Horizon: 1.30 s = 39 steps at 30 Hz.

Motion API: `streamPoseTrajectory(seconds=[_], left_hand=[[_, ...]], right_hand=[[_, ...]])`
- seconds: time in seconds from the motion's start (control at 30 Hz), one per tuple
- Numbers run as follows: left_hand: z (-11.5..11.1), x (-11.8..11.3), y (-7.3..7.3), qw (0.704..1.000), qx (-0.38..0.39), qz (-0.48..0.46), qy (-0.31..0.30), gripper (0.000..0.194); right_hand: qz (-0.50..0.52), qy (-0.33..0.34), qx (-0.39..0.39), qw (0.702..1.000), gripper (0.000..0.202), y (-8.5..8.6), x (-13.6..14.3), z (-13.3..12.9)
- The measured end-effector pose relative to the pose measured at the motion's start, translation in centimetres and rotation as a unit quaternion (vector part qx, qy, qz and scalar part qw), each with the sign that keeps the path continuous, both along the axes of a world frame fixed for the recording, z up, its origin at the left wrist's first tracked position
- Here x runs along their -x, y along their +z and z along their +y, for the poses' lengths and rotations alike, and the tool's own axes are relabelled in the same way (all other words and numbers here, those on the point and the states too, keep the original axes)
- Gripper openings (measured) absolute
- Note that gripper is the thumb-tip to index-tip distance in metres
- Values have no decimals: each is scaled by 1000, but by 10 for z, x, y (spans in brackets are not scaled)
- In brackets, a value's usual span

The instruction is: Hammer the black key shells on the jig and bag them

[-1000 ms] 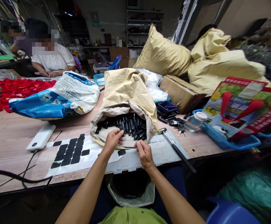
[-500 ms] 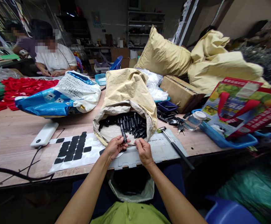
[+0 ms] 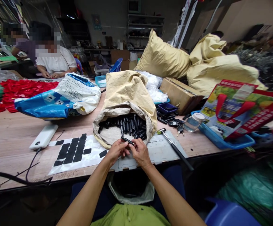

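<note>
Between my two hands, a slim black part [image 3: 127,140] lies tilted, its right end lower. My left hand [image 3: 118,150] grips its left side with thumb and fingers, and my right hand [image 3: 140,152] pinches the right end. Just beyond them a beige woven sack [image 3: 127,88] lies on its side, its mouth facing me, with many similar black parts [image 3: 131,125] inside. Left of my hands is a white sheet [image 3: 89,159] bearing black rounded pads [image 3: 74,147]. To the right, a hammer [image 3: 174,146] rests across a grey board [image 3: 154,150].
A white power bank [image 3: 44,137] with a cable, a blue-white sack [image 3: 61,97] and red pieces [image 3: 28,91] are left. Right are keys [image 3: 180,130], a jar [image 3: 194,121], a carton [image 3: 181,92] and a blue tray [image 3: 228,142]. A person in white [image 3: 54,62] sits across, back left.
The black part has turned from nearly upright to nearly level. My right hand has moved left and now grips it together with my left hand. The view has shifted slightly.
</note>
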State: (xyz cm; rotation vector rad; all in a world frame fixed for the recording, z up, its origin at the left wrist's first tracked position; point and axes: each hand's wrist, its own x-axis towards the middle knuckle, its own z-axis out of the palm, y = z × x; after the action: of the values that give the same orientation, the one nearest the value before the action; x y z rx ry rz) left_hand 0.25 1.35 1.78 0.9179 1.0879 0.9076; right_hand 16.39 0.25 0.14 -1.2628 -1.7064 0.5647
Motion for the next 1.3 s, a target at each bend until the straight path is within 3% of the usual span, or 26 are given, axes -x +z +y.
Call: streamPoseTrajectory(seconds=[0.07, 0.13, 0.2, 0.27, 0.37, 0.47, 0.53, 0.63, 0.7, 0.77, 0.83, 0.93, 1.1, 1.17, 1.23, 1.3], left_hand=[[-3, 6, 1, 990, -76, 106, 62, 40], [-4, 13, 3, 941, -197, 255, 105, 40], [-5, 19, 5, 865, -309, 386, 80, 44], [-6, 22, 4, 801, -368, 471, 29, 42], [-9, 22, -3, 760, -372, 533, -1, 27], [-17, 21, -11, 753, -372, 542, -2, 20], [-24, 20, -15, 756, -378, 535, -3, 20], [-31, 19, -14, 760, -384, 525, -7, 22], [-32, 18, -13, 760, -391, 519, -22, 23], [-31, 18, -12, 761, -395, 513, -41, 21], [-29, 19, -12, 768, -389, 505, -52, 19], [-26, 21, -13, 787, -373, 489, -59, 20], [-21, 24, -14, 810, -343, 472, -65, 22], [-19, 24, -14, 816, -329, 470, -66, 22], [-18, 24, -15, 822, -317, 469, -66, 21], [-17, 24, -15, 825, -310, 468, -64, 20]], right_hand=[[3, -7, -9, 1000, 17, -1, -1, -1], [-7, -7, -13, 1000, 16, -1, -2, -1], [-25, 0, -11, 1000, 15, -1, -2, -1], [-41, 7, -8, 999, 15, -2, -1, -1], [-56, 19, -9, 998, 19, -2, -1, -4], [-66, 38, -20, 997, 28, 6, -9, -9], [-76, 4, -40, 996, 32, 16, -26, -12], [-135, -169, -51, 975, 29, 30, -68, -9], [-215, -287, 1, 934, 33, 34, -100, -2], [-285, -340, 85, 892, 40, 32, -128, 5], [-331, -321, 149, 875, 37, 27, -148, 11], [-344, -284, 173, 878, 26, 19, -161, 15], [-177, -361, 87, 911, 26, 25, -145, -7], [-94, -301, 43, 948, 27, 31, -125, -28], [-36, -173, 74, 981, 29, 34, -100, -49], [-21, -72, 70, 995, 29, 35, -72, -67]])
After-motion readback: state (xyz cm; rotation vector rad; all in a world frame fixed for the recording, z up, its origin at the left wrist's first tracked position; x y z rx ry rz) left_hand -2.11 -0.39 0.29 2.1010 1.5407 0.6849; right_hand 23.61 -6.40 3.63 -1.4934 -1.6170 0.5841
